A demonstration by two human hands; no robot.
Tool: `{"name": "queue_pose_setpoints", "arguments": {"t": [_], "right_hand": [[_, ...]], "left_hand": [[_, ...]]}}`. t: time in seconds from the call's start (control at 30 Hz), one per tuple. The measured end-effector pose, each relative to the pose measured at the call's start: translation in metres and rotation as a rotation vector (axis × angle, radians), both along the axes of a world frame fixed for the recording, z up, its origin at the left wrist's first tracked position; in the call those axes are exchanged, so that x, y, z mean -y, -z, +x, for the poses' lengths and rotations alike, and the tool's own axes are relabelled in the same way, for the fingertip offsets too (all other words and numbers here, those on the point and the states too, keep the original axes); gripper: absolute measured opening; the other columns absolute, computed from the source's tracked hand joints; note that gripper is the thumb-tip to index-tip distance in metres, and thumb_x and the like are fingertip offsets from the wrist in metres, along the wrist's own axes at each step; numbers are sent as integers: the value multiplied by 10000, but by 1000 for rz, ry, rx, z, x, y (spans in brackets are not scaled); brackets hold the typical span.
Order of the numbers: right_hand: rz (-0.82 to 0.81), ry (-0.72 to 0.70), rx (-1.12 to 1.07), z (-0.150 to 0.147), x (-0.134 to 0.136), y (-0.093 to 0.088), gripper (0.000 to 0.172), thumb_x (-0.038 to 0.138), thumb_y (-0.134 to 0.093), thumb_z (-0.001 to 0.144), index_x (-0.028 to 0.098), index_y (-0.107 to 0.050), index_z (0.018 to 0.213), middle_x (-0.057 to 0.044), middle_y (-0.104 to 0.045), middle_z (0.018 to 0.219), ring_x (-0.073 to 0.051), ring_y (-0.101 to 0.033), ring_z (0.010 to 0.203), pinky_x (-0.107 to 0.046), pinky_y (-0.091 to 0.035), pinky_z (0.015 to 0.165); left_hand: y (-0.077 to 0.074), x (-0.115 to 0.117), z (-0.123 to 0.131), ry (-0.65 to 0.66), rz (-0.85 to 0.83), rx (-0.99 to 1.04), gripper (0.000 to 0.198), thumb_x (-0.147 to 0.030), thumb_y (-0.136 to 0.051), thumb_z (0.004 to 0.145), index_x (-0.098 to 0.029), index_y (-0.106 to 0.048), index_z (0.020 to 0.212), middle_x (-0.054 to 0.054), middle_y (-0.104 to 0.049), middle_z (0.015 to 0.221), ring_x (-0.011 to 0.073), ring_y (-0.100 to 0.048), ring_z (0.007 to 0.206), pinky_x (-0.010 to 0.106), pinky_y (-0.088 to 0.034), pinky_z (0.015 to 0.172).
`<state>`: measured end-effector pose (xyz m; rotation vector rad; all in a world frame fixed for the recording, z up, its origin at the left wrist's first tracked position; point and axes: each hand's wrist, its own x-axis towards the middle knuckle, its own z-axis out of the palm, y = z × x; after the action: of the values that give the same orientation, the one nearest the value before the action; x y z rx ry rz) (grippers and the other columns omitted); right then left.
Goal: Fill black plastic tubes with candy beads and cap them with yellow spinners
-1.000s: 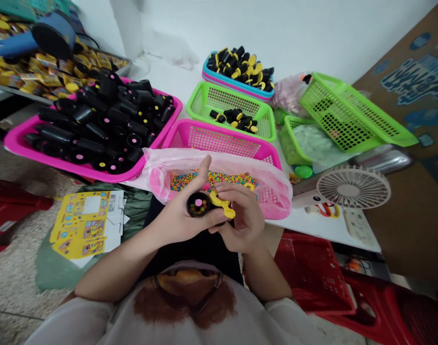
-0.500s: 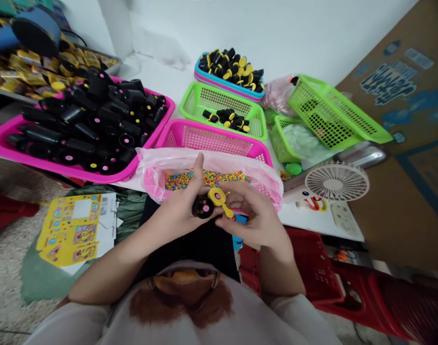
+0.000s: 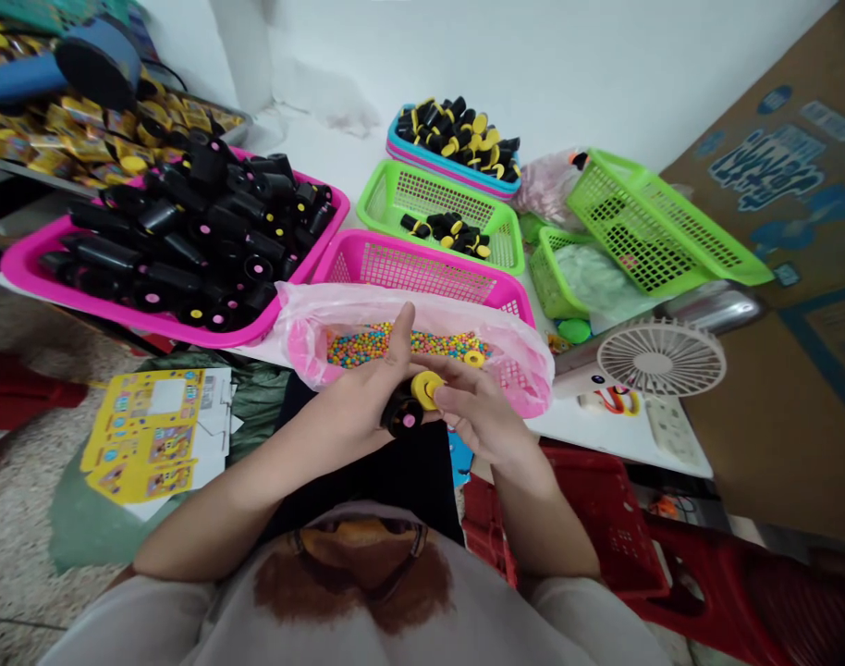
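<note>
My left hand (image 3: 357, 407) is wrapped round a short black tube (image 3: 401, 418) with a pink dot on its near end; the forefinger points up. My right hand (image 3: 474, 416) presses a yellow cap (image 3: 426, 388) against the tube's far end, fingers pinched on it. Both hands hover over my lap, just in front of a pink bag (image 3: 422, 347) holding small multicoloured candy beads (image 3: 367, 347) and one loose yellow cap (image 3: 473, 358).
A big pink tray (image 3: 27, 268) of black tubes lies left. An empty pink basket (image 3: 422, 268), a green basket (image 3: 436, 194) and a blue tray (image 3: 457, 139) of capped tubes sit behind. Tilted green baskets (image 3: 658, 222) and a small fan (image 3: 662, 356) are right. Yellow printed cards (image 3: 152, 435) lie left.
The tube has turned from open end facing me, showing beads, to its pink-dotted end facing me. The yellow cap has gone onto its far end under my right fingers.
</note>
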<state>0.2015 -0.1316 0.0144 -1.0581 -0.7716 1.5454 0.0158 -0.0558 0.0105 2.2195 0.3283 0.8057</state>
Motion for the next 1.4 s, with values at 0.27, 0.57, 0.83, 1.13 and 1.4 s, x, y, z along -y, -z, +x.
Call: {"name": "queue_pose_setpoints", "arguments": {"t": [0.27, 0.57, 0.83, 1.13, 1.4], "right_hand": [[-99, -188, -171, 4, -17, -15, 344, 229, -888, 707, 193, -750, 1020, 5, -759, 884, -122, -723, 775, -245, -660, 780], [71, -155, 237, 11, -17, -22, 448, 384, -818, 838, 270, -671, 1246, -38, -734, 1153, -174, -716, 973, -356, -625, 901], [506, -254, 1053, 18, -9, -67, 320, 307, -806, 858, 262, -765, 1173, -26, -726, 972, -153, -649, 795, -313, -571, 757], [189, -178, 672, 13, -9, -66, 365, 307, -906, 712, 204, -748, 1025, 12, -727, 785, -130, -670, 665, -264, -560, 618], [124, -177, 608, 15, -8, -61, 420, 328, -913, 701, 201, -727, 1056, 6, -726, 805, -129, -670, 672, -256, -559, 597]], "left_hand": [[1, -8, 1, -13, 161, 44, 1138, -145, -593, 912, -249, 261, 1657, 104, -765, 1302, 251, -714, 1212, 419, -567, 1024], [2, -11, 0, -82, -38, 42, 1169, -249, -667, 956, -259, 274, 1649, 100, -788, 1258, 213, -764, 1122, 337, -599, 941], [1, -6, -2, -79, -249, -59, 1251, -348, -752, 912, -235, 239, 1667, 97, -820, 1126, 230, -797, 849, 312, -627, 754], [-7, 0, 2, -103, -306, -37, 1164, -397, -712, 929, -203, 145, 1692, 141, -808, 1221, 280, -807, 1027, 384, -653, 869], [-1, -1, 2, -84, -281, -61, 1145, -333, -688, 928, -180, 153, 1689, 140, -792, 1284, 197, -801, 997, 248, -602, 806]]}}
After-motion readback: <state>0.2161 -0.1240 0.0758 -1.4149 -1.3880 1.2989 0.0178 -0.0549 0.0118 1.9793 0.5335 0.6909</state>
